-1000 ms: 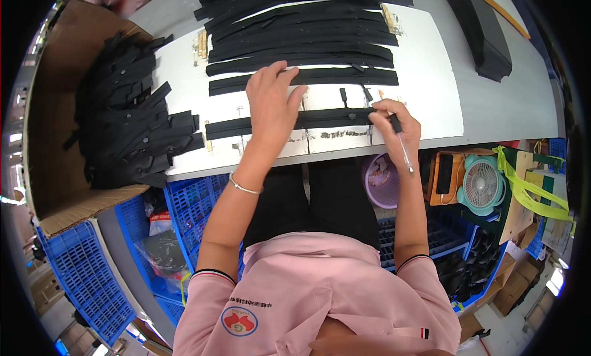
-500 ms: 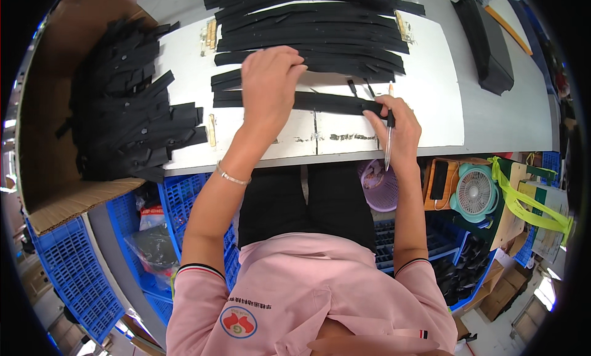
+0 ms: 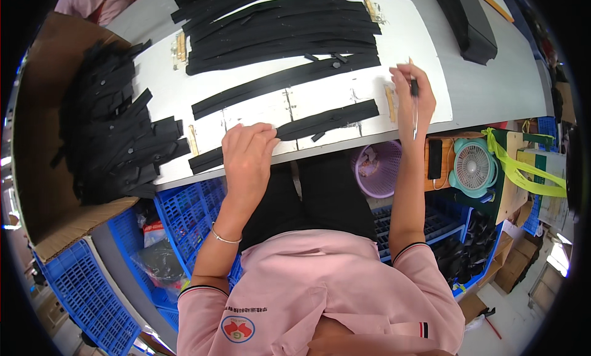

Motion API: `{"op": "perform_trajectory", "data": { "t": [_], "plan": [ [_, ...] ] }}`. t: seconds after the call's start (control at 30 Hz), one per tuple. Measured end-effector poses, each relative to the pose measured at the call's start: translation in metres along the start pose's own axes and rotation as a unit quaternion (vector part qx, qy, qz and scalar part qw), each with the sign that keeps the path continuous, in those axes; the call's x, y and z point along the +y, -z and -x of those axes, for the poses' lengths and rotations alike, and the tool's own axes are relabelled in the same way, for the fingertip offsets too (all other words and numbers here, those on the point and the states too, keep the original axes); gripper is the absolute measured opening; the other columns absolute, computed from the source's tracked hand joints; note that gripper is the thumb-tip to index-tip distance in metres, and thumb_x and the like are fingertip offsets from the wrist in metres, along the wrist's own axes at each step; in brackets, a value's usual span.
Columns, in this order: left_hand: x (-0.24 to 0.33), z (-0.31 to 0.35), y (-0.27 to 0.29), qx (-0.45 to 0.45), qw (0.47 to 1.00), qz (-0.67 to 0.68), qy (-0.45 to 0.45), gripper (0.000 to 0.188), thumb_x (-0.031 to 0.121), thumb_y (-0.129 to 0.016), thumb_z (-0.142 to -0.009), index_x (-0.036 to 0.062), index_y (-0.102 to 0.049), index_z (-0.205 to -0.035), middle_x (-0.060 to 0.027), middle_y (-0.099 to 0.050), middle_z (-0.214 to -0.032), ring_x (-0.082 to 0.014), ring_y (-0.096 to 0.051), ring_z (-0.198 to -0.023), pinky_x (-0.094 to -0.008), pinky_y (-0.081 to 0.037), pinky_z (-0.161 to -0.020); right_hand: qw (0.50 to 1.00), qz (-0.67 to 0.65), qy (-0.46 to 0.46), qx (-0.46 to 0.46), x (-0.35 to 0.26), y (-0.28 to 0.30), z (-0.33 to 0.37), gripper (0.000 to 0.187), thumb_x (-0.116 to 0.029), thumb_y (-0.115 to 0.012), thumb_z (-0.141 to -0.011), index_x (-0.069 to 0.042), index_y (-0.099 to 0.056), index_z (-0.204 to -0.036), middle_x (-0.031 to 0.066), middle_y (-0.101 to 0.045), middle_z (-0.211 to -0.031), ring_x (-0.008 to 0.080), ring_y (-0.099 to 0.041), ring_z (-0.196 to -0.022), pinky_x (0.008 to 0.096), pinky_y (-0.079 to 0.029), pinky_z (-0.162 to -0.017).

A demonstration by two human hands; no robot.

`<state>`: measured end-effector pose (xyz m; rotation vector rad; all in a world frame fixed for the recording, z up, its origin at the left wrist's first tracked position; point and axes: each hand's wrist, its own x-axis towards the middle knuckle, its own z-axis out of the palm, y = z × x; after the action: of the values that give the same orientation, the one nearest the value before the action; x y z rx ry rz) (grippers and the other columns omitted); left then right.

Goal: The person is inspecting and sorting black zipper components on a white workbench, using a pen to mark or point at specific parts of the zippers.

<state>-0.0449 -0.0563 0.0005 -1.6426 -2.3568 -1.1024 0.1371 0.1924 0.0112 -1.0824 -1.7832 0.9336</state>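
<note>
My left hand (image 3: pixel 249 162) lies across the nearest black fabric strip (image 3: pixel 329 119), fingers together and bent over it, close to the table's front edge. How the thumb meets the strip is hidden. Raised off the board's right end, my right hand (image 3: pixel 418 104) is closed around a pen (image 3: pixel 414 88) with a clear barrel and black grip. A second black strip (image 3: pixel 265 88) runs slantwise farther back. Small black pieces (image 3: pixel 317 136) lie by the strips. Beyond them, many strips form a wide layered row (image 3: pixel 280 33) on the white board (image 3: pixel 425 48).
At the left, a cardboard box (image 3: pixel 43 128) leans open beside a heap of black strips (image 3: pixel 108 131). A black angular object (image 3: pixel 468 27) rests at the far right. Below the edge are a purple basket (image 3: pixel 378 187), a phone (image 3: pixel 435 159) and a small fan (image 3: pixel 473 165).
My left hand has come down and nearer to me, and the near strip lies closer to the table edge. My right hand has left the strip's end and moved right with the pen.
</note>
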Motion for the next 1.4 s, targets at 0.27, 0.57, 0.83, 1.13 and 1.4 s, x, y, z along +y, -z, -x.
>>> {"op": "perform_trajectory", "data": {
  "t": [0.27,0.57,0.83,1.13,1.4],
  "plan": [
    [-0.004,-0.019,-0.011,0.015,0.999,0.008,-0.046,0.011,0.003,-0.076,-0.086,0.0038,-0.073,-0.097,-0.006,-0.071,-0.103,-0.0264,-0.064,-0.098,-0.0404,-0.045,-0.1,0.939,0.228,0.244,-0.086,0.003,0.005,0.081,0.034,-0.008,-0.078,-0.088,-0.007,-0.067,-0.12,0.0104,-0.074,-0.122,0.0316,-0.065,-0.12,0.0454,-0.042,-0.107],
    [-0.005,0.006,-0.01,0.032,0.996,-0.077,0.016,0.025,0.007,-0.074,-0.089,0.0054,-0.075,-0.114,-0.0062,-0.071,-0.122,-0.0273,-0.061,-0.118,-0.0502,-0.036,-0.114,0.909,0.311,0.253,-0.114,0.013,0.02,0.074,0.036,-0.014,-0.075,-0.09,-0.007,-0.064,-0.125,0.0066,-0.069,-0.136,0.0269,-0.056,-0.138,0.0491,-0.026,-0.124],
    [-0.02,0.035,0.015,-0.039,0.987,-0.133,0.083,0.043,0.019,-0.068,-0.098,0.0095,-0.064,-0.14,-0.0098,-0.057,-0.15,-0.0348,-0.043,-0.146,-0.0561,-0.021,-0.123,0.903,0.326,0.25,-0.126,0.019,0.016,0.068,0.035,-0.023,-0.069,-0.097,-0.008,-0.063,-0.129,0.0062,-0.064,-0.143,0.0278,-0.052,-0.142,0.0495,-0.024,-0.124],
    [-0.031,0.036,0.034,-0.092,0.981,-0.151,0.079,0.05,0.027,-0.063,-0.101,0.0167,-0.056,-0.15,-0.0105,-0.044,-0.161,-0.0349,-0.034,-0.152,-0.0521,-0.02,-0.125,0.908,0.319,0.253,-0.105,0.023,0.013,0.07,0.031,-0.02,-0.067,-0.099,-0.007,-0.063,-0.127,0.007,-0.065,-0.142,0.0275,-0.052,-0.142,0.0484,-0.025,-0.123],
    [-0.034,0.037,0.034,-0.068,0.985,-0.138,0.074,0.057,0.033,-0.069,-0.097,0.0137,-0.056,-0.149,-0.0122,-0.047,-0.158,-0.0359,-0.035,-0.151,-0.0536,-0.022,-0.124,0.909,0.312,0.258,-0.097,0.025,0.011,0.071,0.028,-0.019,-0.066,-0.1,-0.007,-0.064,-0.125,0.0074,-0.066,-0.141,0.0268,-0.052,-0.141,0.0475,-0.026,-0.123]
  ]
}}
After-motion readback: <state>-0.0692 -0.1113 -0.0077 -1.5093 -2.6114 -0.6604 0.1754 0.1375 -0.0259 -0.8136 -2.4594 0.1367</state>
